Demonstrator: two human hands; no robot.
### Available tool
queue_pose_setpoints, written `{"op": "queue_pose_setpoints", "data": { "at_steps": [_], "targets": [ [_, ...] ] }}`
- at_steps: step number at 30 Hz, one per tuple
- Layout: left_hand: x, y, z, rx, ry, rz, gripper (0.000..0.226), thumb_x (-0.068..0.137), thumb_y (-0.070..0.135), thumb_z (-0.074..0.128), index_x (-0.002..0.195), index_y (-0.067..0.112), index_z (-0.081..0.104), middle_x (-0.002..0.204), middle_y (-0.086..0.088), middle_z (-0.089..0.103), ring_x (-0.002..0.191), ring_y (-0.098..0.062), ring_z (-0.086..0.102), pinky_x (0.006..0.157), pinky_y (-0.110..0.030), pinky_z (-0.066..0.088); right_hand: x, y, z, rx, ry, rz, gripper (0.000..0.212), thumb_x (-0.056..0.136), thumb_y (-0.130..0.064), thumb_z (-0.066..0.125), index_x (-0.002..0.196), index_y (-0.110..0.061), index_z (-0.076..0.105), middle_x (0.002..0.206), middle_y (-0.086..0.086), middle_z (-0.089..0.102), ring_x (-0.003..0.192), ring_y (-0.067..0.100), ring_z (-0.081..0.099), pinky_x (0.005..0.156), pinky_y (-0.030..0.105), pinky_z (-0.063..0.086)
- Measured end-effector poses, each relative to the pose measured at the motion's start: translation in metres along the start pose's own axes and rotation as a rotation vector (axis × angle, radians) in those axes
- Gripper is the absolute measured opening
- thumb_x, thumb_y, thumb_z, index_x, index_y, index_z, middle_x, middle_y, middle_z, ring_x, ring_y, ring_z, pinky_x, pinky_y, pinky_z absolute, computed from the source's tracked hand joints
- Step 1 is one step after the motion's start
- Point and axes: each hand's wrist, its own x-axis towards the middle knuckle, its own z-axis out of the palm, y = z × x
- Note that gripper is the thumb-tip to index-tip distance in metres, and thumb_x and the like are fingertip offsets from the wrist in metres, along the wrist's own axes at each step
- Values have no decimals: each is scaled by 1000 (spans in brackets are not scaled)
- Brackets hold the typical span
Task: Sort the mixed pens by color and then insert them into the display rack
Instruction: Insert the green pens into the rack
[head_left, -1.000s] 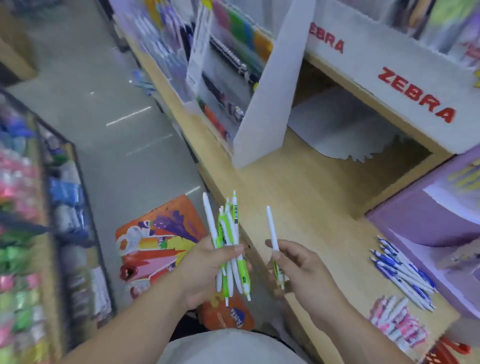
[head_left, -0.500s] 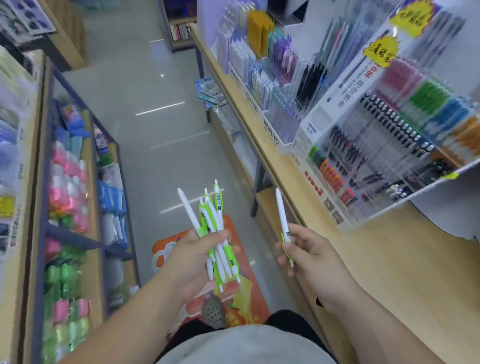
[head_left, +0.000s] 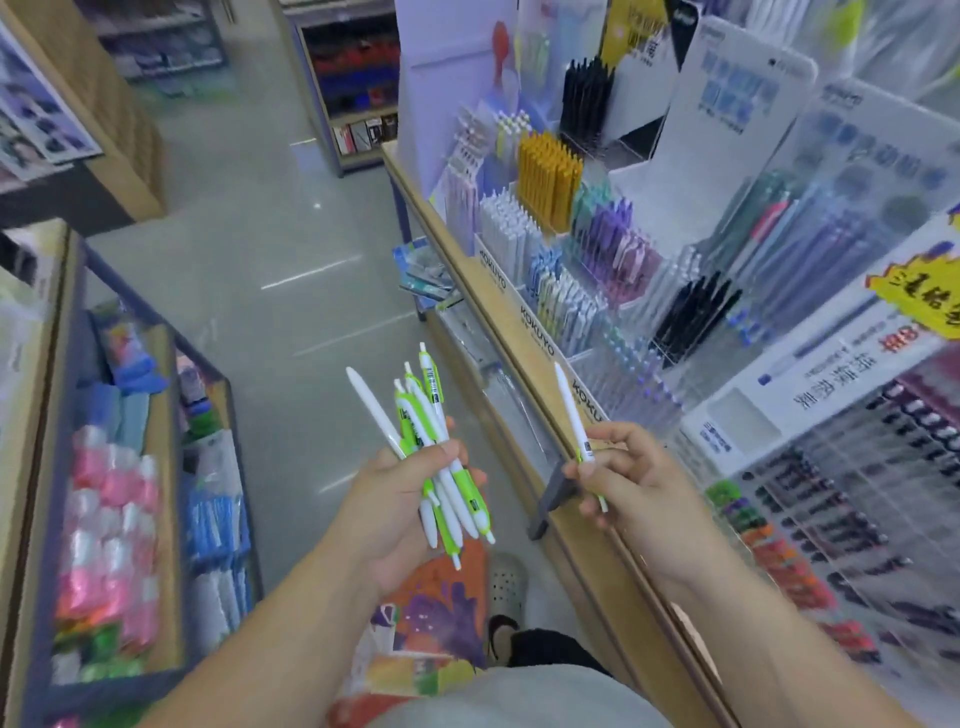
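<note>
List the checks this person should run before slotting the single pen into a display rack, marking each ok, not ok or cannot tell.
1. Left hand grips the bundle of green-and-white pens securely: ok.
2. Right hand pinches the single pen firmly: ok.
3. Single pen matches the bundle's colour: ok, green shows by the fingers.
4. Bundle holds one colour only: ok, as far as visible.
5. Free slot for green pens in the KOKUYO rack: cannot tell.
</note>
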Motion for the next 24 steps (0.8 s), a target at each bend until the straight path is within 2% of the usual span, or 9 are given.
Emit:
{"op": "queue_pose_setpoints", "data": {
  "at_steps": [2,6,9,12,15,20,24],
  "targets": [
    [34,26,12,6,22,20,38,75,11,68,113,10,63,78,-8,62,68,-26,69,55,-35,56,42,-22,3,-13,-2,-20,24,95,2,56,111,-14,58,88,13,70,58,17,55,52,25,42],
    [91,71,39,13,27,32,20,88,3,61,107,10,64,76,-8,62,65,-25,68,54,-35,56,109,-64,4,-42,-16,-74,20,95,4,53,108,-10,60,84,15,69,63,18,58,54,26,42],
    [130,95,57,12,-10,19,25,85,3,63,110,9,63,76,-9,60,64,-25,68,53,-34,56,148,-88,1,-39,28,-88,16,96,2,53,102,-11,62,82,7,72,63,19,56,57,29,43],
    [167,114,70,20,-76,-27,30,75,7,65,105,9,63,74,-10,59,63,-24,68,52,-33,56,174,-106,0,-22,93,-109,15,96,2,54,98,-9,64,81,8,72,58,13,56,58,29,44],
    [207,131,78,55,-119,-70,34,75,7,66,109,9,61,75,-10,60,64,-25,67,53,-34,56,195,-119,-1,-12,158,-108,12,94,-1,59,97,-9,66,82,10,72,63,18,57,62,33,46],
    [288,166,88,121,-240,-156,24,80,4,65,104,6,60,74,-11,59,67,-29,62,56,-35,56,230,-147,9,16,341,-161,17,83,-6,73,96,-16,71,93,3,73,66,18,61,63,26,51],
    [343,207,101,215,-336,-216,24,76,8,68,99,4,62,76,-13,61,66,-27,64,56,-35,55,257,-170,27,9,579,-211,12,88,-10,69,96,-18,74,78,4,73,62,16,61,60,20,51]
  ]
}}
